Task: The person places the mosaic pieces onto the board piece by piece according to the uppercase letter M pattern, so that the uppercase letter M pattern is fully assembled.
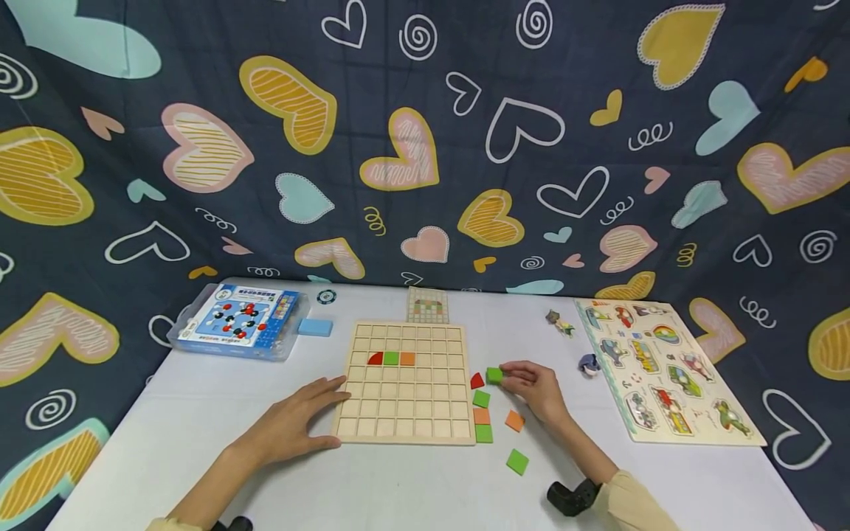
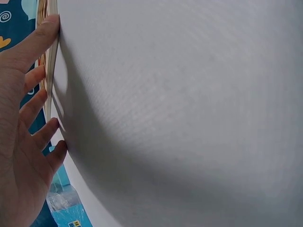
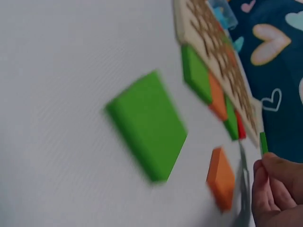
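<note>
The right hand pinches a green square between thumb and fingers, near the right edge of the wooden board. Only a part of this square appears to be held, so it could turn or drop if the fingertips press unevenly. A loose red piece and a loose orange square lie just beside the same edge; a low passing hand may push them away. On the board, a red quarter piece, a green tile and an orange tile stand in one row, and a careless finger could disturb them. The left hand, fingers extended, touches the board's left edge without grasping; too strong a push might slide the board into the loose pieces.
</note>
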Tool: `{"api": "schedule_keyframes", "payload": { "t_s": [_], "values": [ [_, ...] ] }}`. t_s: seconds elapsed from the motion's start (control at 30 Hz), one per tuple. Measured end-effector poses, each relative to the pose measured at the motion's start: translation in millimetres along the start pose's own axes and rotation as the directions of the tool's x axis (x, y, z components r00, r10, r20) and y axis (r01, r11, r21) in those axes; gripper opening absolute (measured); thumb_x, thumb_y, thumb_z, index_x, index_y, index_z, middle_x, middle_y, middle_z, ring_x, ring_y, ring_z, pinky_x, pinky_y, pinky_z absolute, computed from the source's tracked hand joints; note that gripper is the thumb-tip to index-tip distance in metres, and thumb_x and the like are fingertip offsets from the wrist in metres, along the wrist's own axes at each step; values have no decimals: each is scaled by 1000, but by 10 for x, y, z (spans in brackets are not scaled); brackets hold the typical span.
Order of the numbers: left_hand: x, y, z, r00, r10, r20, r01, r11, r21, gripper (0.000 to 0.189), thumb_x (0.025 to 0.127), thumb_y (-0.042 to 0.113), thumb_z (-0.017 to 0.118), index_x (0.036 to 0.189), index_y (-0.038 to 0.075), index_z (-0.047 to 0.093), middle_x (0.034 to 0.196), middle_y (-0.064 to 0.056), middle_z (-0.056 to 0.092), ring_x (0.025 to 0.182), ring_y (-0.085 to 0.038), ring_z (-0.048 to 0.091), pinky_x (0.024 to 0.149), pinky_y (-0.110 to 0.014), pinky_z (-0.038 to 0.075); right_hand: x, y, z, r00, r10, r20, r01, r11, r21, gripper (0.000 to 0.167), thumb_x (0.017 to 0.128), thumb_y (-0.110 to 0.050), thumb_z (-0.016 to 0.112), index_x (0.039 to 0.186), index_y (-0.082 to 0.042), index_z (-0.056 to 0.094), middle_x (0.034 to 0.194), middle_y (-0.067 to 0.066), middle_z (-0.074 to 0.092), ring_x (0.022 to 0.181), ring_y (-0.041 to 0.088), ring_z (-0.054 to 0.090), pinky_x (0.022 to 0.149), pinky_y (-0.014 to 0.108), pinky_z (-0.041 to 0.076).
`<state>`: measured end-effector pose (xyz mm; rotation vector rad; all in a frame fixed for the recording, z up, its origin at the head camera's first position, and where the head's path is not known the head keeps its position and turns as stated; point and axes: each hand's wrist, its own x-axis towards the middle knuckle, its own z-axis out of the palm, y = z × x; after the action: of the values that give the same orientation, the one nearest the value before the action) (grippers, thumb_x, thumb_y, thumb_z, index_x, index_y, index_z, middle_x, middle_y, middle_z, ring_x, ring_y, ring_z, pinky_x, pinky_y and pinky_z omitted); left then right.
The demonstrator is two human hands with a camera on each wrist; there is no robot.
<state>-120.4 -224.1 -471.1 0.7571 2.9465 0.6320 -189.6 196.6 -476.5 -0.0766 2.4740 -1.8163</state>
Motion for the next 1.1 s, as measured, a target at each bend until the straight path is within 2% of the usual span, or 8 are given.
{"api": "schedule_keyframes", "payload": {
  "t_s": [0.17,0.5,0.93,1.1],
  "values": [
    [-3,-7,10,1000,-9,1,9,1000,0,68,77,56,71,133,19,56,150,-4,39,134,-36,37,96,-59,44,53,-78,148,996,84,-33,-83,996,27,26,84,4,68,110,4,66,102,18,71,90,16,68,74,22,57],
    [-7,-12,16,1000,-17,5,17,1000,2,69,77,58,70,133,20,56,150,-4,39,135,-36,37,97,-59,43,189,-183,401,993,113,-13,-111,988,112,24,85,1,69,109,3,68,98,16,72,85,17,69,68,22,57],
    [-5,-18,8,1000,7,-5,-7,1000,9,69,78,58,69,133,19,55,150,-5,39,134,-37,38,96,-59,44,361,-253,729,998,69,-2,-67,982,174,21,82,7,69,103,7,69,95,20,71,84,16,69,68,20,56],
    [-5,-27,21,1000,6,-6,-6,1000,10,70,78,59,68,134,19,55,150,-4,39,134,-37,38,95,-60,44,403,-249,837,1000,-17,4,16,993,117,20,80,8,70,100,7,69,93,21,71,84,20,70,70,24,58]
  ]
}}
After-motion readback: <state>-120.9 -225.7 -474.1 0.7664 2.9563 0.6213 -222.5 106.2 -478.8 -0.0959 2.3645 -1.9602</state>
